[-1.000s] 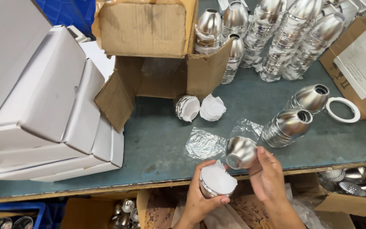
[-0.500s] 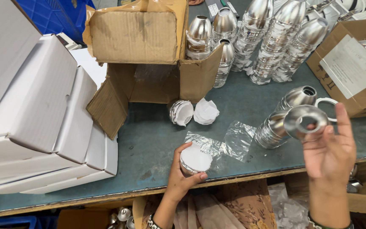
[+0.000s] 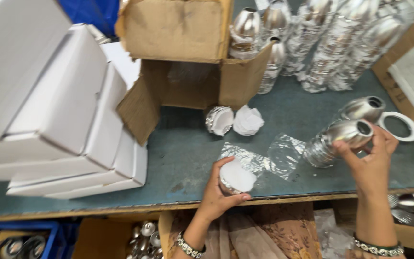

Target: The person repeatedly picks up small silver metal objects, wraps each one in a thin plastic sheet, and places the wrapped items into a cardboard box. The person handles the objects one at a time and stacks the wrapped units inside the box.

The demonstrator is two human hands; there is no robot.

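Silvery metal cup [image 3: 348,132] is sitting in the right hand [image 3: 370,163], fingers clamped around its rim atop a stack lying on the tabletop [image 3: 178,163]. The left hand [image 3: 219,189] is gripping a white-capped piece [image 3: 235,176] near the front edge.

A grey-green worktable [image 3: 178,163] with a worn wooden front edge.

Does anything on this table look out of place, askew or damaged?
Mildly. The brown box lies on its side with a torn, bent flap. Two crumpled plastic bags lie loose on the table. The white boxes are stacked askew. Nothing looks spilled; the picture is too blurred to judge the metal cups.
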